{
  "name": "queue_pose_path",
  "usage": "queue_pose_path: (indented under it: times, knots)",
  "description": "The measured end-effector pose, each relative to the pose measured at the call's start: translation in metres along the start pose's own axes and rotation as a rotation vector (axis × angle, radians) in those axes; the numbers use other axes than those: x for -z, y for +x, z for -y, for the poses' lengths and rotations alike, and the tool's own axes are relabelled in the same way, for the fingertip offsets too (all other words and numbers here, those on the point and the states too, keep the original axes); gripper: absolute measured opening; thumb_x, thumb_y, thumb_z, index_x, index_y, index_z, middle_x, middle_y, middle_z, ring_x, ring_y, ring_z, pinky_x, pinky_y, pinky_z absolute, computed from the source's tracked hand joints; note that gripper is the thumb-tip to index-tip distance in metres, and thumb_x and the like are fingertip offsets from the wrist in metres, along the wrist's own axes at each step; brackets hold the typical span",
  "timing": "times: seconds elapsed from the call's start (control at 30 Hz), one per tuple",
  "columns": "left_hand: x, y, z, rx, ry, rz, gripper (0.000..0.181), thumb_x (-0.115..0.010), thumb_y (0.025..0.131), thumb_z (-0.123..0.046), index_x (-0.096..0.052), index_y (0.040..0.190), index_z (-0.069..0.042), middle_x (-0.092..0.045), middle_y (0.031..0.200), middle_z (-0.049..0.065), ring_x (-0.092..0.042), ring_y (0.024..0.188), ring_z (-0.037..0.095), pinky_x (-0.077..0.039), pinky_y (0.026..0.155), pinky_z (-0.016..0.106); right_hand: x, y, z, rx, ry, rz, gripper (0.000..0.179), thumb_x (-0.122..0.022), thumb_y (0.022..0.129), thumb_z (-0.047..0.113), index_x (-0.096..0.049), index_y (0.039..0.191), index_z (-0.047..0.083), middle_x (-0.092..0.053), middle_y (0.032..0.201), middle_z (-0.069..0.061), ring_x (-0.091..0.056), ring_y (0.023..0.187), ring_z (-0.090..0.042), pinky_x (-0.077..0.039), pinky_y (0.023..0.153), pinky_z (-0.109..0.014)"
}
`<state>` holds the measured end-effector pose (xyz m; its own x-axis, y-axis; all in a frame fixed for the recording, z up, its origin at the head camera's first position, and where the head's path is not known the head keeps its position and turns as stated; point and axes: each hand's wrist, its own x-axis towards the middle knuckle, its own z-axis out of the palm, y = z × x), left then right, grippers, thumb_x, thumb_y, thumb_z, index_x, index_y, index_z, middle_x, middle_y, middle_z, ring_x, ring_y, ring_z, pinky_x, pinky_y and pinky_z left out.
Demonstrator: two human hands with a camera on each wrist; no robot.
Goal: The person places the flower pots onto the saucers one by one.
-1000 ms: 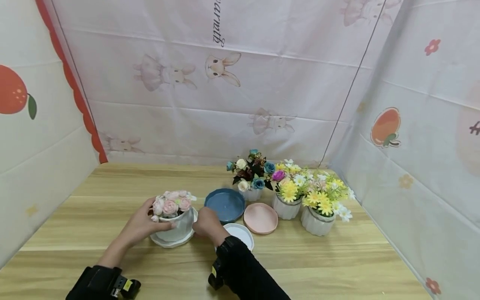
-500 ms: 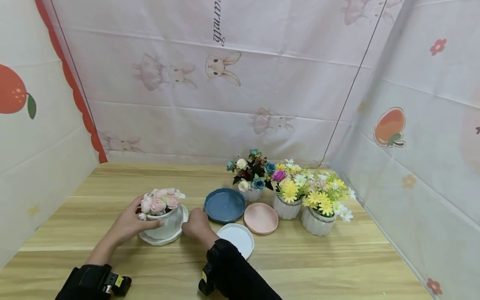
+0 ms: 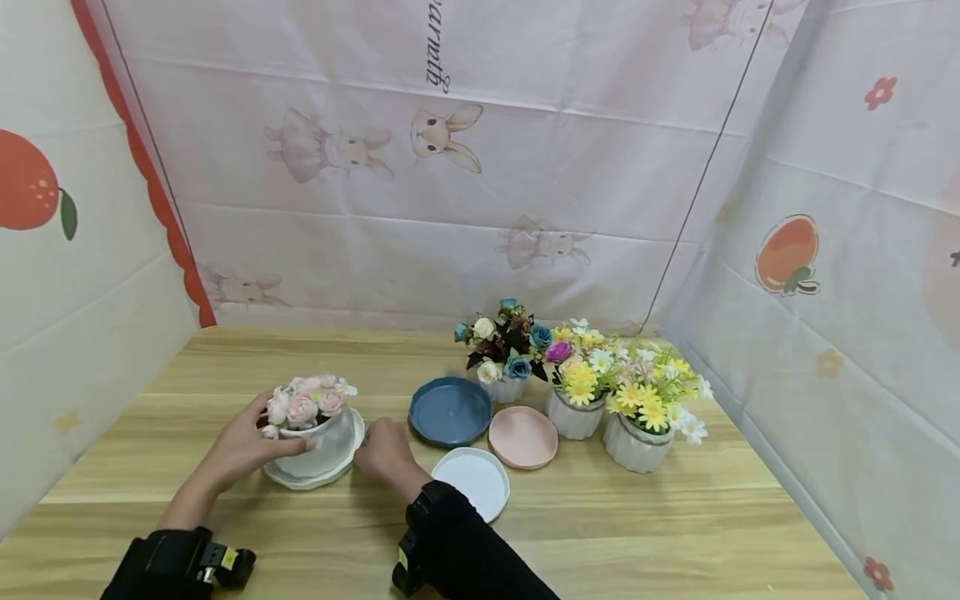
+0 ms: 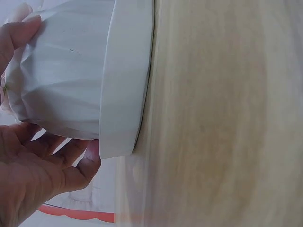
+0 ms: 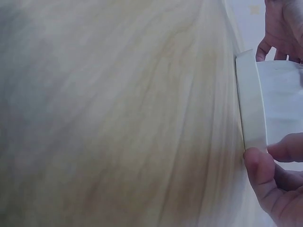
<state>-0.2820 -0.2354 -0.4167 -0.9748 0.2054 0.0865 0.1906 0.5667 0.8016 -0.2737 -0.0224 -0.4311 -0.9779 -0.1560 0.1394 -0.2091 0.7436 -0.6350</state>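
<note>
White saucer [image 4: 125,80] bears a faceted pot [image 4: 66,75] (pale pink blooms [image 3: 303,408] atop).

We take this for a small staged booth: printed cloth closes in a wood-grain table [image 3: 615,537] on three sides. The back cloth [image 3: 405,258] shows pale rabbits [image 3: 442,140] and sideways lettering [image 3: 435,46]; the left cloth [image 3: 97,283] carries an orange fruit [image 3: 26,183], with a red scalloped border [image 3: 152,186] at the corner. On the right cloth [image 3: 832,183] we find another fruit [image 3: 786,252] and little printed flowers [image 3: 881,93]. The pot of pink flowers [image 3: 309,402] and coloured dishes [image 3: 450,412] look homely, but wrist cameras [image 3: 234,568] over dark sleeves [image 3: 487,542] suggest a recording set-up to us. What building surrounds it, we cannot tell.
</note>
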Motion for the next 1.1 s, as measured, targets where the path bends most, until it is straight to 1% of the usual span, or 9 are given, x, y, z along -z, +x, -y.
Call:
queue_pose_path:
  times: [0.27, 0.37, 0.43, 0.57, 0.63, 0.7, 0.8, 0.9, 1.1]
  knots:
    - [0.001, 0.0, -0.005, 0.02, 0.002, 0.013, 0.108, -0.078, 0.074, -0.037, -0.008, 0.147, 0.003, -0.022, 0.142, 0.034, -0.023, 0.126, 0.052, -0.027, 0.094, 0.065, 0.004, -0.001, 0.001, 0.009, 0.022, 0.036, 0.041, -0.06, 0.066, -0.001, -0.028, 0.043, 0.013, -0.016, 0.043, 0.008, -0.019, 0.038, -0.006, -0.016, 0.037, -0.018]
    - [0.001, -0.002, -0.006, 0.022, 0.022, 0.016, 0.108, -0.078, 0.074, -0.038, -0.008, 0.146, 0.003, -0.023, 0.141, 0.034, -0.024, 0.126, 0.052, -0.027, 0.093, 0.065, 0.007, -0.002, 0.005, 0.02, -0.066, 0.088, 0.043, -0.063, 0.069, 0.004, -0.028, 0.046, 0.013, -0.017, 0.044, 0.008, -0.018, 0.039, -0.007, -0.016, 0.038, -0.019]
    - [0.002, -0.003, -0.006, 0.009, 0.041, 0.017, 0.108, -0.078, 0.073, -0.038, -0.01, 0.146, 0.004, -0.025, 0.14, 0.034, -0.026, 0.125, 0.052, -0.029, 0.093, 0.065, 0.008, -0.003, 0.009, 0.001, -0.168, 0.124, 0.041, -0.066, 0.071, 0.009, -0.032, 0.048, 0.014, -0.022, 0.046, 0.007, -0.024, 0.04, -0.008, -0.022, 0.037, -0.02]
    - [0.004, -0.005, -0.009, -0.052, 0.153, 0.018, 0.108, -0.082, 0.068, -0.039, -0.02, 0.141, 0.011, -0.033, 0.134, 0.037, -0.032, 0.12, 0.053, -0.031, 0.091, 0.065, 0.013, -0.006, 0.016, -0.044, -0.356, 0.195, 0.035, -0.071, 0.072, 0.019, -0.042, 0.053, 0.015, -0.038, 0.051, 0.005, -0.039, 0.046, -0.011, -0.033, 0.039, -0.025]
    - [0.006, -0.008, -0.011, -0.067, 0.248, 0.015, 0.107, -0.083, 0.065, -0.042, -0.026, 0.136, 0.015, -0.036, 0.129, 0.04, -0.034, 0.116, 0.055, -0.032, 0.089, 0.065, 0.016, -0.008, 0.018, -0.039, -0.423, 0.21, 0.03, -0.072, 0.07, 0.022, -0.047, 0.055, 0.016, -0.045, 0.055, 0.005, -0.044, 0.051, -0.012, -0.037, 0.042, -0.027]
    - [0.009, -0.012, -0.012, -0.055, 0.353, 0.02, 0.108, -0.082, 0.064, -0.047, -0.03, 0.133, 0.018, -0.036, 0.126, 0.043, -0.034, 0.114, 0.058, -0.032, 0.087, 0.067, 0.019, -0.008, 0.02, -0.044, -0.473, 0.223, 0.025, -0.074, 0.07, 0.026, -0.054, 0.059, 0.016, -0.053, 0.063, 0.003, -0.051, 0.06, -0.014, -0.043, 0.051, -0.029]
    - [0.012, -0.019, -0.013, -0.023, 0.477, 0.034, 0.104, -0.079, 0.064, -0.05, -0.036, 0.129, 0.018, -0.037, 0.122, 0.045, -0.036, 0.109, 0.06, -0.035, 0.082, 0.068, 0.022, -0.008, 0.02, -0.075, -0.549, 0.251, 0.02, -0.074, 0.071, 0.033, -0.063, 0.071, 0.017, -0.062, 0.084, -0.001, -0.056, 0.082, -0.02, -0.047, 0.069, -0.037]
    - [0.011, -0.024, -0.014, -0.009, 0.541, 0.045, 0.095, -0.079, 0.066, -0.047, -0.043, 0.126, 0.016, -0.041, 0.12, 0.043, -0.039, 0.107, 0.058, -0.037, 0.081, 0.066, 0.025, -0.008, 0.017, -0.107, -0.564, 0.278, 0.02, -0.073, 0.073, 0.036, -0.065, 0.076, 0.018, -0.061, 0.1, -0.006, -0.053, 0.098, -0.026, -0.043, 0.083, -0.045]
    - [0.012, -0.028, -0.02, 0.022, 0.587, 0.037, 0.09, -0.079, 0.066, -0.045, -0.045, 0.126, 0.013, -0.044, 0.119, 0.04, -0.043, 0.105, 0.056, -0.04, 0.075, 0.064, 0.03, -0.009, 0.015, -0.102, -0.527, 0.26, 0.019, -0.073, 0.072, 0.034, -0.06, 0.073, 0.021, -0.058, 0.097, -0.008, -0.052, 0.096, -0.026, -0.041, 0.083, -0.047]
